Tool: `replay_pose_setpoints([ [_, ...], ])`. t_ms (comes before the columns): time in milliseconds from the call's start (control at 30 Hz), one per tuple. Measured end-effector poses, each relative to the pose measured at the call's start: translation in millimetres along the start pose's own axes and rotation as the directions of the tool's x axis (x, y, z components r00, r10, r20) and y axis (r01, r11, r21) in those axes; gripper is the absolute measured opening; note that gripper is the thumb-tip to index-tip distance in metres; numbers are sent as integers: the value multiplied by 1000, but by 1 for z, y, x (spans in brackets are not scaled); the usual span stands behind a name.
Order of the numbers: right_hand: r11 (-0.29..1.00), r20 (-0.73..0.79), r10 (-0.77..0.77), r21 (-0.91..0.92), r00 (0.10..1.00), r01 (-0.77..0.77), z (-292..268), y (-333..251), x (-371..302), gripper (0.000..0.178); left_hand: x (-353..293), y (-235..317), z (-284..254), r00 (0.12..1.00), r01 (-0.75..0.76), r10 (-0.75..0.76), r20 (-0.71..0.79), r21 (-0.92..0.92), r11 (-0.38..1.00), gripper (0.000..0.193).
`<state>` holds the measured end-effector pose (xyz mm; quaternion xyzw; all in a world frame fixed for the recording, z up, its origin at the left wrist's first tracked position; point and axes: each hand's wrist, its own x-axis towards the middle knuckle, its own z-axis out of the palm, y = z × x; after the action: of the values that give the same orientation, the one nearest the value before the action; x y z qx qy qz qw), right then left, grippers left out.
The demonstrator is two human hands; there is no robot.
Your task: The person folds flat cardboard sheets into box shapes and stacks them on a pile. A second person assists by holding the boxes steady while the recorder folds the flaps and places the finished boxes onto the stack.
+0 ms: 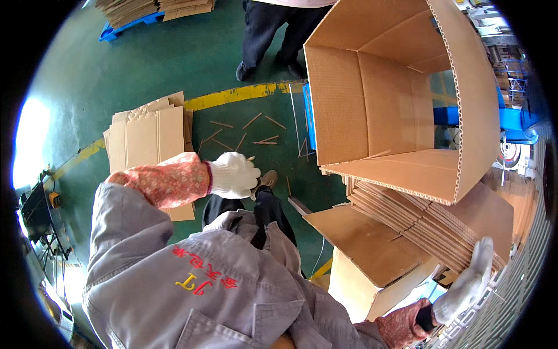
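The right hand (465, 288), in a white glove, is reaching with fingers nearly straight and is resting at the near right corner of a stack of flat cardboard (404, 218); whether it is gripping any sheet, I cannot tell. The left hand (233, 175), also gloved, is hanging above the floor with fingers loosely curled; a tan sliver is showing beside its fingertips, but I cannot tell whether it is being held.

Just beyond the stack's far edge, a large open box (389, 104) is lying on its side, mouth facing the person, with green floor showing through a gap at its far end. So one box seems to be opened out, its near end apparently not closed, while the sheets in the stack are lying flat, apparently not yet opened.

Another box (356, 294) is standing under the stack's near left corner. Farther out, a second cardboard pile (145, 136) is lying on the floor, thin strips (253, 121) are scattering beside its right edge, and another person's legs (270, 35) are standing past the yellow line (232, 96).
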<state>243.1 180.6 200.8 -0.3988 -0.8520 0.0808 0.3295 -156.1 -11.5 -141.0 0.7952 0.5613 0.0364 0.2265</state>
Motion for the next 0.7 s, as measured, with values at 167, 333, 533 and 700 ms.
replay_pose_setpoints([
  [167, 991, -4, -75, 109, 997, 75, 19, -25, 9, 83, 23, 0, -68, 827, 54, -68, -558, -40, 998, 26],
  [333, 978, 4, -208, 9, 978, 208, -22, -29, -11, 80, 139, 7, -116, 771, -51, -54, -634, -146, 988, 42],
  [533, 931, -249, 118, -310, 961, -194, -84, -57, -87, 51, 265, 20, -122, 862, -44, -119, -493, -307, 951, 41],
  [700, 968, -95, -57, -248, 994, 32, -108, -58, -123, 52, 223, 27, -90, 628, -135, -460, -628, -669, 731, 34],
])
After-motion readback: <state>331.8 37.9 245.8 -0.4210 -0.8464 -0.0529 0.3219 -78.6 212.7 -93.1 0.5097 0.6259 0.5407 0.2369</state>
